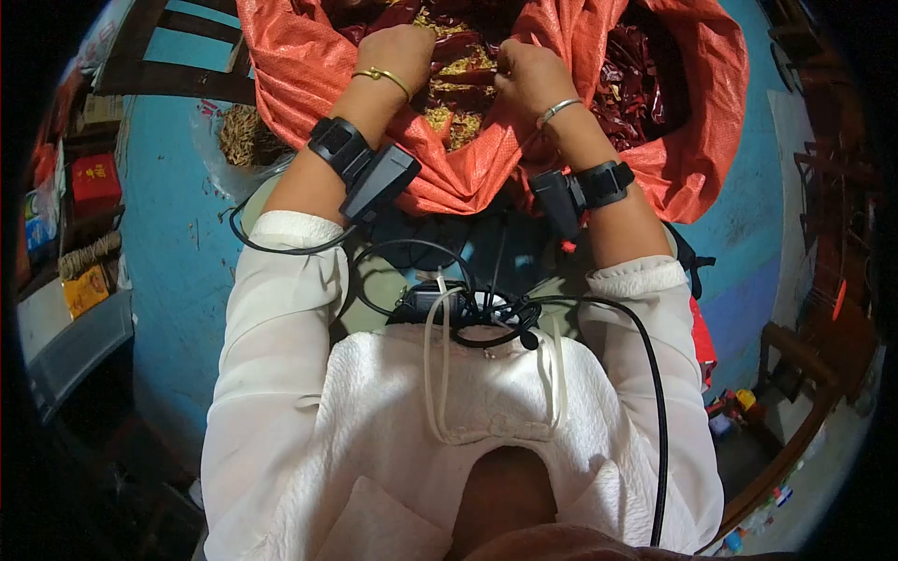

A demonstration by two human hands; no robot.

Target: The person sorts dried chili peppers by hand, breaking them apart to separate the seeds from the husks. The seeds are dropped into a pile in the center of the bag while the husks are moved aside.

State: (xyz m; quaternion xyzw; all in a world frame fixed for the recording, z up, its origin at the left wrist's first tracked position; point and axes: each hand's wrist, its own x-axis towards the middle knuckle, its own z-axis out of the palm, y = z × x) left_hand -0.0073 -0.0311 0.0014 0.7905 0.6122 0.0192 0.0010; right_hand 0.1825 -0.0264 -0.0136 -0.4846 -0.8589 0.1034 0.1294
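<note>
Over the left orange woven sack (309,75), my left hand (398,58) is closed, knuckles up, with its fingertips hidden. My right hand (538,77) is closed too, a short way to the right, at the folded rims between the two sacks. A small red tip shows by its fingers, too little to name. Between and below the hands lie dried red chillies (460,47) with yellow seeds or stems (465,70). More dark red dried chillies (629,79) fill the right orange sack (716,70).
A clear plastic bag (208,140) of brown dried stalks (245,136) rests on the blue floor (173,280). A dark wooden chair (178,79) stands at upper left. Black cables (645,365) run from the wrist devices and across my lap. Wooden furniture (804,365) lines the right.
</note>
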